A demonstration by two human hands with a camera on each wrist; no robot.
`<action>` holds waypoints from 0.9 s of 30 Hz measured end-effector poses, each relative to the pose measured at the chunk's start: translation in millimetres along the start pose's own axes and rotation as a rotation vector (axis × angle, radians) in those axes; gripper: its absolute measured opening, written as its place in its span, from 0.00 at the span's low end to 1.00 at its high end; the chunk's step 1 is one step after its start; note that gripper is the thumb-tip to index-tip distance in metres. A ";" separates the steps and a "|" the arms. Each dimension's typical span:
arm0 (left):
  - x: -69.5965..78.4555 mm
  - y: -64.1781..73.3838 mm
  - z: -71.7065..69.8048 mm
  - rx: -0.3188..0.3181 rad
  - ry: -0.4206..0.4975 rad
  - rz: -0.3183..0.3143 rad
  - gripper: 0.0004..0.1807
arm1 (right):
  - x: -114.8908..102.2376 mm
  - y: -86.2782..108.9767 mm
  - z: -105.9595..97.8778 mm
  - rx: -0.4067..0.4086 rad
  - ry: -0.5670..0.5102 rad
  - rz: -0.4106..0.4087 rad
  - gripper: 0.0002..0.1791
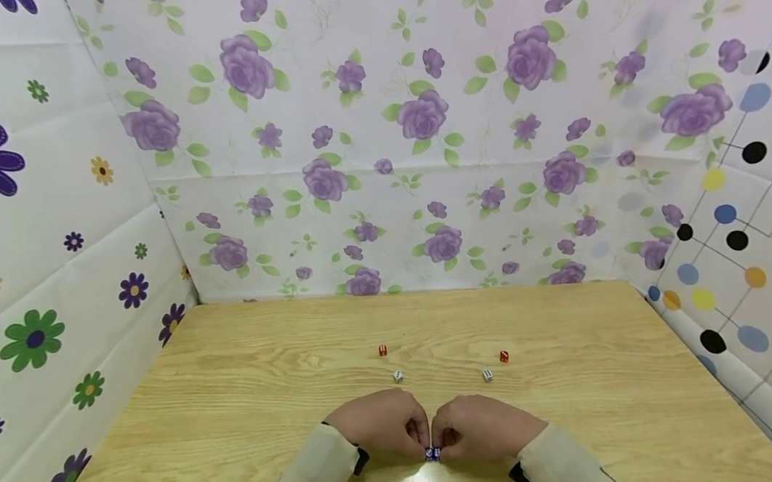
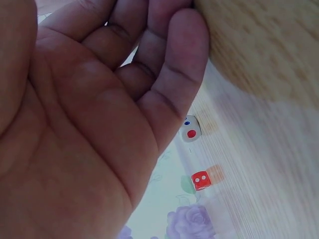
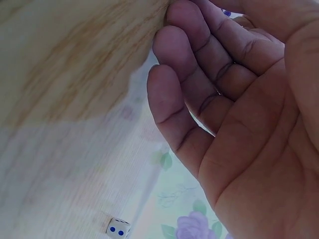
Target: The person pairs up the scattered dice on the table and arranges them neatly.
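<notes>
Two blue dice sit side by side near the front of the table in the head view. My left hand (image 1: 385, 423) pinches the left blue die (image 1: 429, 453) between thumb and fingertips. From the other side, my right hand (image 1: 484, 426) pinches the right blue die (image 1: 437, 454). The hands nearly meet above the pair. In the left wrist view, the curled fingers of the left hand (image 2: 99, 109) hide its die. The right wrist view has the right hand (image 3: 239, 109) with fingers bent down to the wood, and a sliver of blue shows at the top.
Beyond the left hand lie a white die (image 1: 398, 376) and a red die (image 1: 382, 350). Past the right hand are another white die (image 1: 488, 375) and red die (image 1: 504, 356). Patterned cloth walls (image 1: 381, 146) border the wooden table (image 1: 267, 349) at back and sides.
</notes>
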State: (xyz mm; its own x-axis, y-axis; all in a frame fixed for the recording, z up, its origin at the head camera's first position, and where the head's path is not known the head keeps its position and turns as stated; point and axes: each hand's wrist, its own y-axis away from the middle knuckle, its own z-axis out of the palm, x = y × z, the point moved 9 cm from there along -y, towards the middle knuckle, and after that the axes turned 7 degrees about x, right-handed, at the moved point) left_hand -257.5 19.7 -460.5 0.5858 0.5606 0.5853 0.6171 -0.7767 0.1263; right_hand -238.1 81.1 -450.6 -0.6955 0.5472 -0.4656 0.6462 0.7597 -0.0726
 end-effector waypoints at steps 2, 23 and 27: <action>-0.2 0.1 0.6 0.000 -0.005 0.004 0.06 | -0.4 0.5 0.2 0.002 0.005 -0.004 0.03; -9.4 3.6 -51.7 0.274 -0.041 0.008 0.06 | 38.0 17.8 -50.3 0.166 0.134 0.212 0.08; -20.9 10.5 -72.6 0.395 -0.069 -0.090 0.11 | 51.9 26.0 -70.1 0.252 0.264 0.297 0.13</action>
State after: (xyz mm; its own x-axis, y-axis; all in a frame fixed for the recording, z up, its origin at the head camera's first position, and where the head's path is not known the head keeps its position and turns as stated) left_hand -301.4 -21.1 -413.3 0.5462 0.6495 0.5291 0.8137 -0.5614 -0.1508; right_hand -279.4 154.0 -414.8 -0.5043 0.8233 -0.2605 0.8626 0.4660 -0.1972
